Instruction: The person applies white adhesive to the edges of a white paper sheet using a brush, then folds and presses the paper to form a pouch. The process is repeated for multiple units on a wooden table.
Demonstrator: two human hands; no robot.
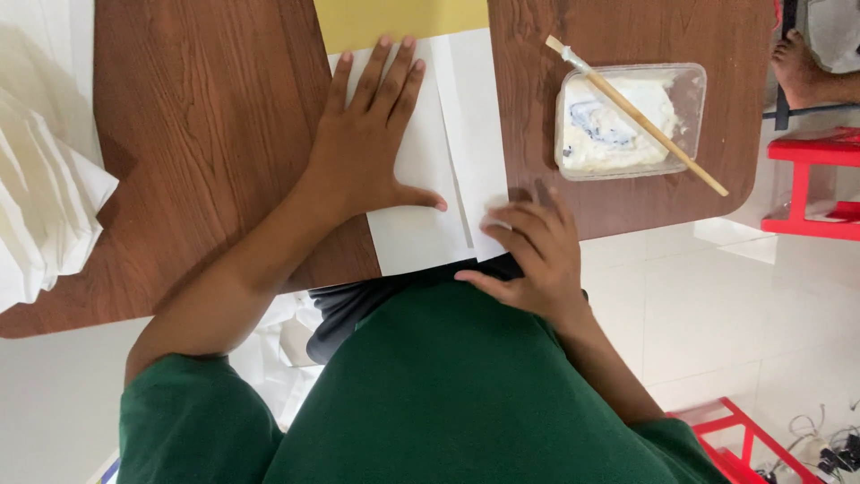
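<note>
White paper (421, 179) lies on table (206, 116) at near edge, over yellow sheet (394, 18). Risk we see: fold may skew if paper slips. Our left hand (372, 143) flat, fingers spread, pinning it. Right hand (528, 251) half-curled, fingertips pressing flap edge; nothing gripped.

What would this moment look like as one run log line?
left hand: flat on white paper | right hand: fingertips pressing paper's folded edge | brush: across paste tub | surface: wooden table
</note>
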